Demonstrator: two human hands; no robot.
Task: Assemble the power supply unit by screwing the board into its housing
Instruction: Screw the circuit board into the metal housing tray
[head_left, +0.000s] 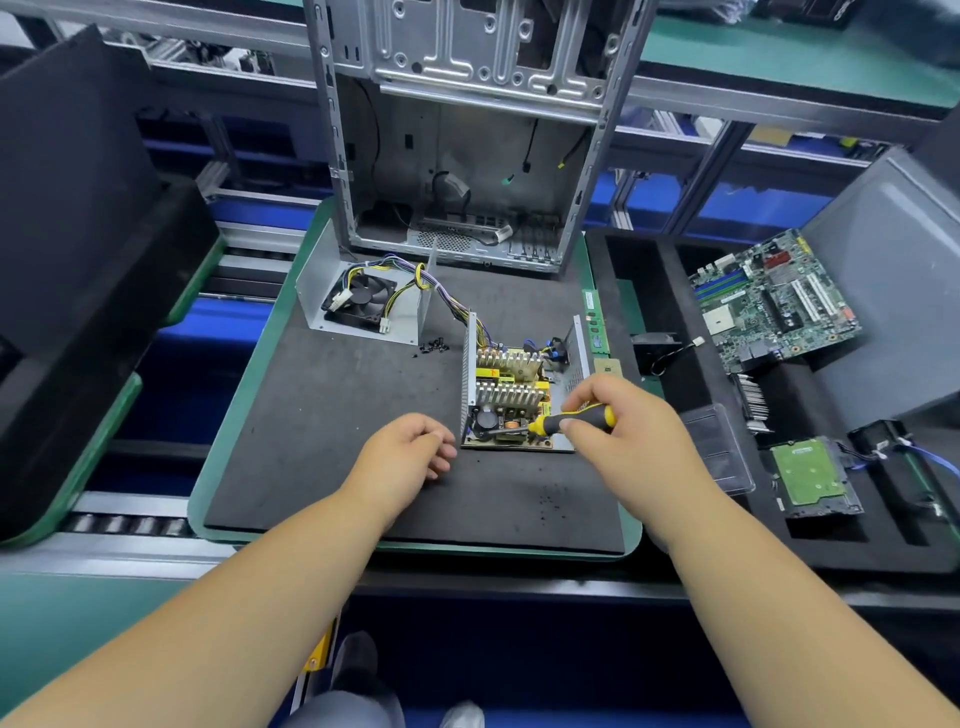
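power supply board (511, 400): yellow, with finned heatsinks, seated in its open metal housing (470, 364) on the black foam surface (337, 415), right of centre. bundled wires (447, 296) run from it to the detached housing cover (322, 280), which holds a black fan (358, 299).
screwdriver (561, 422): yellow-and-black handle, shaft lying nearly level, tip over the board's near left corner.
right hand (618, 431): fingers curled round the screwdriver handle, gripping it.
left hand (405, 457): loosely curled, holding nothing, on the foam just left of the housing.
loose black screws (431, 347): small cluster between cover and housing.
computer case (467, 135): open, at the far edge.
motherboard (774, 301) and hard drive (810, 478): in the black foam tray (675, 270) on the right.
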